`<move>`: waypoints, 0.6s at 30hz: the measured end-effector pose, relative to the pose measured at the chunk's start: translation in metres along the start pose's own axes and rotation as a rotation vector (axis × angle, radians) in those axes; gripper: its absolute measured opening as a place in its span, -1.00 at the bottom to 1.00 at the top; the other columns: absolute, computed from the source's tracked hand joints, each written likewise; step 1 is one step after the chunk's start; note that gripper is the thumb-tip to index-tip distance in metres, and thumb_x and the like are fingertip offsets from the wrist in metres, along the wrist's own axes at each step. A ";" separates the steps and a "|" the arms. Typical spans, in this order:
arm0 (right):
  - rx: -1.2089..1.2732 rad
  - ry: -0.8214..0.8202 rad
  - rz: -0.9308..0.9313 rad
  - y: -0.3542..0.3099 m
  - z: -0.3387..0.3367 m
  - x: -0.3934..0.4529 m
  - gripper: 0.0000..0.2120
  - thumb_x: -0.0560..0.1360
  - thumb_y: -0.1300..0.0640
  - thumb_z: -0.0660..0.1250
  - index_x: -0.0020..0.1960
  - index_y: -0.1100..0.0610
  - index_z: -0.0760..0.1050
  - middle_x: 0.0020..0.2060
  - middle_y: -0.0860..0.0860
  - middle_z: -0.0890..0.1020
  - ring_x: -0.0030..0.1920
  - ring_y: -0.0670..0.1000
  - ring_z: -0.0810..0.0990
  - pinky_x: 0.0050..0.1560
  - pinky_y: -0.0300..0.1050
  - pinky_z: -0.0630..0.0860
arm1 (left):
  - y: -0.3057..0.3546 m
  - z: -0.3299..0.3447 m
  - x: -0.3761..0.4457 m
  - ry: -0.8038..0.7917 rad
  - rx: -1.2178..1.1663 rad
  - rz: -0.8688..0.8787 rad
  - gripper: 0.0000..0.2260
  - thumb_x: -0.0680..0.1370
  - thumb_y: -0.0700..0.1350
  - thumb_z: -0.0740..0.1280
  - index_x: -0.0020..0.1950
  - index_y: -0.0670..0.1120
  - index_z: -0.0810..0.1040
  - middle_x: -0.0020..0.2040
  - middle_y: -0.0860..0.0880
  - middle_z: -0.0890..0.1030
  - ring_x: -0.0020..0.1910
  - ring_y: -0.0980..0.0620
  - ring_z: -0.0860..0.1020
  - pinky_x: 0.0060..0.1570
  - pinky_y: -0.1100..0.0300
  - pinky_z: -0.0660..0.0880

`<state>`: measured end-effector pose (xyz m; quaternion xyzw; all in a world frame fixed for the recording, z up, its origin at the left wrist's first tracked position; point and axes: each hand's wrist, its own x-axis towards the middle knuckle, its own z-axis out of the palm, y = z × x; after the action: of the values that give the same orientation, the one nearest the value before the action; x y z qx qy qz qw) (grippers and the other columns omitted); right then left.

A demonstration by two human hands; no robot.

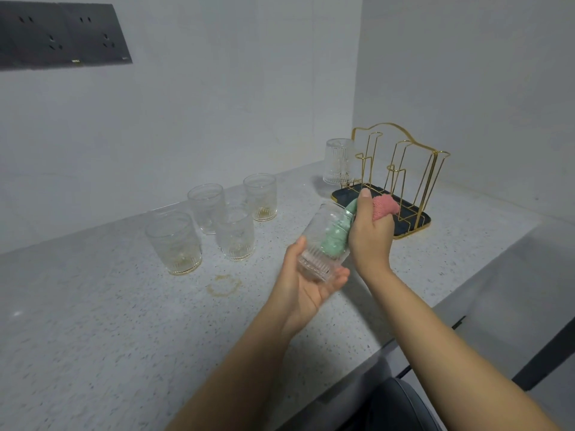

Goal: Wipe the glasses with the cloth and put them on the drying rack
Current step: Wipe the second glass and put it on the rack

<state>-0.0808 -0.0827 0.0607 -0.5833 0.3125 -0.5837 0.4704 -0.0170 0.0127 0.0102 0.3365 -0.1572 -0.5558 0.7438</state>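
Glass [323, 241] lies tilted in your left hand [306, 284], just in front of the drying rack [401, 178]; your right hand [368, 231] grips the cloth [334, 236] pushed inside it. You are wiping now. Next, I think, pull out the cloth and hang the glass upside down on a free rack prong.

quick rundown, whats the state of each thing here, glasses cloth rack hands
held glass: tilted, off the counter, cloth pushed inside
cloth: green end in the glass, pink end bunched outside
left hand: grips the glass's base
right hand: grips the cloth at the glass's mouth
four glasses: upright on the counter, yellowish residue at the bottoms
rack glass: upside down on the rack
rack: other pegs empty
counter: yellowish ring stain
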 end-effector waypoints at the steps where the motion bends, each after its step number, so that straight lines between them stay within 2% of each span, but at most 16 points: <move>1: 0.002 0.005 -0.011 -0.001 0.000 0.001 -0.52 0.59 0.11 0.16 -0.50 0.07 0.21 -0.58 -0.04 0.30 -0.60 -0.17 0.30 -0.51 -0.22 0.20 | 0.002 0.001 -0.001 -0.018 -0.029 -0.092 -0.47 0.49 0.17 0.31 0.24 -0.24 0.48 -0.06 -0.30 0.63 -0.27 -0.13 0.68 -0.28 0.12 0.67; 3: -0.015 0.041 -0.007 -0.001 0.001 0.003 -0.51 0.59 0.12 0.16 -0.52 0.07 0.20 -0.59 -0.05 0.29 -0.63 -0.18 0.28 -0.53 -0.24 0.17 | 0.003 0.004 -0.001 -0.008 0.040 -0.107 -0.48 0.56 0.19 0.23 0.26 -0.24 0.47 -0.12 -0.29 0.64 -0.24 -0.16 0.69 -0.27 0.07 0.67; 4: -0.037 0.066 0.010 -0.001 0.001 0.005 -0.50 0.59 0.10 0.15 -0.53 0.07 0.18 -0.60 -0.04 0.28 -0.63 -0.17 0.27 -0.53 -0.23 0.17 | -0.001 0.002 0.001 0.012 0.121 -0.034 -0.53 0.56 0.17 0.25 0.28 -0.17 0.45 -0.06 -0.23 0.65 -0.18 -0.13 0.70 -0.19 0.04 0.67; 6: -0.105 0.107 0.061 0.000 0.001 0.008 -0.49 0.59 0.06 0.13 -0.53 0.08 0.16 -0.59 -0.03 0.27 -0.58 -0.11 0.28 -0.48 -0.15 0.20 | -0.007 0.000 0.004 0.063 0.449 0.192 -0.61 0.50 0.10 0.40 0.25 0.03 0.39 0.07 -0.05 0.61 -0.07 0.04 0.66 -0.01 0.03 0.63; 8: -0.162 0.106 0.097 0.002 0.002 0.009 -0.48 0.59 0.02 0.11 -0.53 0.09 0.16 -0.58 -0.01 0.28 -0.54 -0.05 0.28 -0.44 -0.12 0.20 | -0.013 -0.008 0.008 0.131 0.721 0.352 -0.52 0.40 0.06 0.51 0.21 0.09 0.35 0.09 -0.02 0.60 -0.11 0.14 0.63 0.00 0.07 0.60; 10: -0.142 0.069 0.086 0.003 0.003 0.008 -0.48 0.59 0.02 0.11 -0.52 0.08 0.15 -0.58 -0.02 0.27 -0.56 -0.10 0.28 -0.46 -0.15 0.23 | -0.011 -0.008 0.007 0.143 0.633 0.318 -0.58 0.44 0.04 0.49 0.19 0.01 0.39 0.08 -0.09 0.61 -0.18 0.10 0.66 -0.06 0.08 0.62; 11: -0.096 0.048 0.060 0.002 0.003 0.006 -0.49 0.59 0.05 0.13 -0.52 0.08 0.15 -0.58 -0.03 0.26 -0.59 -0.15 0.27 -0.49 -0.20 0.22 | -0.008 -0.006 0.006 0.120 0.461 0.229 -0.61 0.47 0.06 0.42 0.21 -0.05 0.42 0.06 -0.14 0.61 -0.21 0.03 0.67 -0.11 0.09 0.64; 13: 0.001 0.018 -0.002 0.000 0.002 0.003 -0.52 0.58 0.12 0.17 -0.50 0.06 0.17 -0.58 -0.04 0.26 -0.61 -0.18 0.25 -0.53 -0.24 0.17 | 0.000 0.000 0.001 0.060 0.057 -0.014 -0.50 0.49 0.15 0.32 0.25 -0.19 0.48 -0.04 -0.21 0.62 -0.29 -0.06 0.65 -0.28 0.14 0.66; 14: 0.028 0.014 -0.021 -0.001 0.002 0.003 -0.53 0.57 0.15 0.18 -0.50 0.06 0.18 -0.58 -0.04 0.27 -0.61 -0.19 0.25 -0.53 -0.24 0.16 | 0.002 0.002 0.000 0.035 -0.023 -0.089 -0.43 0.47 0.21 0.30 0.24 -0.24 0.49 -0.12 -0.23 0.62 -0.33 -0.06 0.65 -0.35 0.16 0.65; 16: 0.038 0.032 -0.017 -0.002 0.001 0.005 -0.52 0.57 0.17 0.18 -0.51 0.06 0.18 -0.59 -0.05 0.26 -0.63 -0.19 0.24 -0.54 -0.23 0.15 | 0.000 0.003 0.001 0.030 0.064 -0.114 -0.38 0.50 0.26 0.24 0.26 -0.26 0.48 -0.15 -0.25 0.62 -0.33 -0.08 0.66 -0.39 0.16 0.64; 18: -0.007 0.072 0.021 0.000 0.001 0.007 -0.51 0.57 0.13 0.17 -0.52 0.06 0.17 -0.60 -0.05 0.26 -0.64 -0.17 0.24 -0.53 -0.21 0.14 | -0.005 0.001 0.005 0.074 0.267 0.052 -0.41 0.51 0.25 0.30 0.33 -0.18 0.41 0.00 -0.22 0.61 -0.24 -0.06 0.67 -0.28 0.11 0.65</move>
<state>-0.0791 -0.0889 0.0638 -0.5602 0.3373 -0.5983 0.4630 -0.0193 0.0070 0.0068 0.4486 -0.2108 -0.4978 0.7117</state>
